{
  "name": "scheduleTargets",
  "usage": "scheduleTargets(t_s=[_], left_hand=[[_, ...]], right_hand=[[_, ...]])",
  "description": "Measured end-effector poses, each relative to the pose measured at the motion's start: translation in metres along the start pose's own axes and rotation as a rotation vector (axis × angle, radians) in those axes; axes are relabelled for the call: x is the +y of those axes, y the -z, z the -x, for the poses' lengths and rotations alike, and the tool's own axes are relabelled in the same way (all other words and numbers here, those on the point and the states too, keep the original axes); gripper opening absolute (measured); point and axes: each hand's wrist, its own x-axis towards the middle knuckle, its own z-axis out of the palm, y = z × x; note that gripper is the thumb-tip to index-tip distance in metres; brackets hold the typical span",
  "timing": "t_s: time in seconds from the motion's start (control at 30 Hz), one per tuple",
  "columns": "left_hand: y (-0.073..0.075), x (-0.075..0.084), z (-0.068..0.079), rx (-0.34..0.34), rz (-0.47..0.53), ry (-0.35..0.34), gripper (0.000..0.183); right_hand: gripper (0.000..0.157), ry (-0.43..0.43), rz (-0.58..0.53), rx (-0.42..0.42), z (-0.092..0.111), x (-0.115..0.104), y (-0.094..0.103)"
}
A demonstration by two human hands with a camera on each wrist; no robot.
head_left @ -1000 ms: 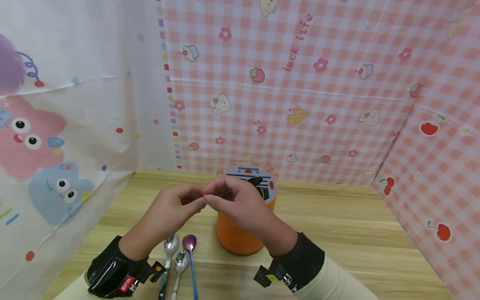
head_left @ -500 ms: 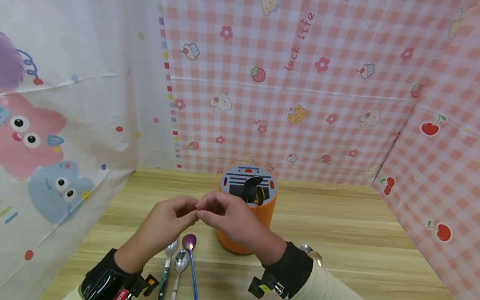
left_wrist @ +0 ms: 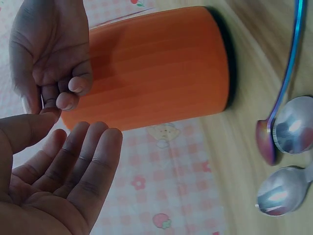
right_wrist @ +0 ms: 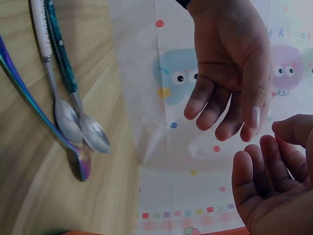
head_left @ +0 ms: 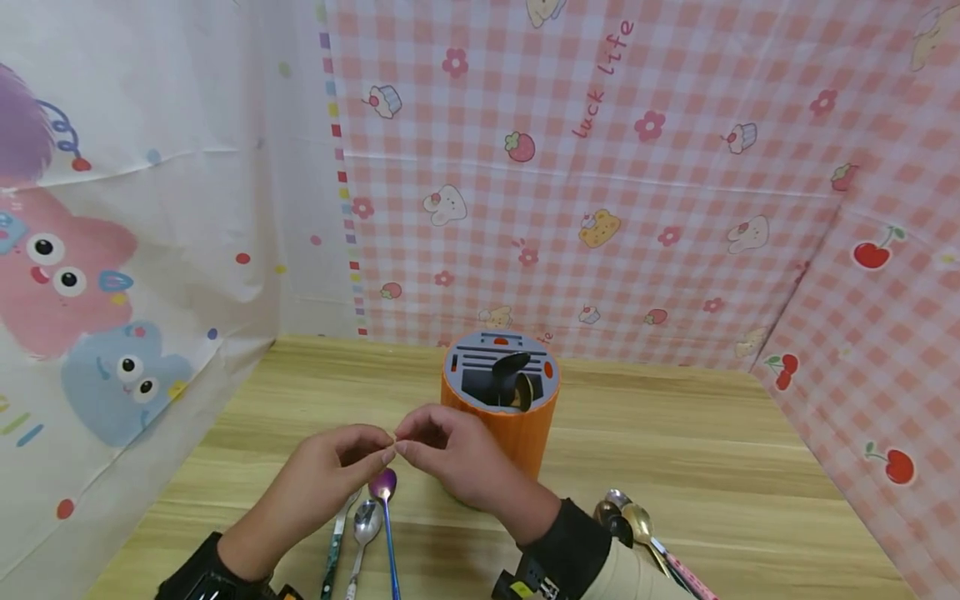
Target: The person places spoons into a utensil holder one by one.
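Note:
My left hand (head_left: pixel 318 479) and right hand (head_left: pixel 457 458) meet at their fingertips just in front of an orange cutlery holder (head_left: pixel 521 433). Fingers on both are loosely bent, with nothing visible between them. In the left wrist view the left thumb lies against the right hand's fingertips. Under and beside the left hand lie three spoons: one with a purple bowl and blue handle (head_left: pixel 383 485), a silver one with a pale handle (head_left: pixel 366 523) and a silver one with a dark green handle (head_left: pixel 333 550). A black utensil (head_left: pixel 512 363) and a gold-rimmed one (head_left: pixel 524 392) stand in the holder's slotted grey top.
Beside the right sleeve lies a second group of spoons, among them a gold spoon (head_left: pixel 639 523) and a black spoon (head_left: pixel 613 522). Wooden tabletop (head_left: pixel 675 442) spreads around the holder. A pink checked cloth (head_left: pixel 555 192) hangs behind, and a white printed one (head_left: pixel 202 208) on the left.
Both hands, fingertips together, have moved down and slightly left toward me, baring the holder's top. The spoons at the right have come into view from behind the right forearm.

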Motion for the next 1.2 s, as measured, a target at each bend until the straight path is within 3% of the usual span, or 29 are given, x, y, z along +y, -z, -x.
scheduleTargets(t_s=[0.23, 0.57, 1.0, 1.2], left_hand=[[-0.006, -0.018, 0.005, -0.034, 0.099, -0.011, 0.019], [-0.018, -0.040, 0.014, 0.008, 0.034, 0.007, 0.013], [-0.026, -0.066, 0.019, 0.048, -0.013, 0.161, 0.010], [-0.027, -0.080, 0.023, 0.039, -0.030, 0.147, 0.012]], right_hand=[[0.008, -0.031, -0.034, -0.012, -0.007, 0.039, -0.012], [0.007, -0.040, -0.062, -0.034, -0.009, 0.063, -0.028], [0.005, -0.016, -0.059, -0.068, -0.014, 0.089, -0.051], [0.005, -0.072, -0.064, -0.113, -0.012, 0.100, -0.057]])
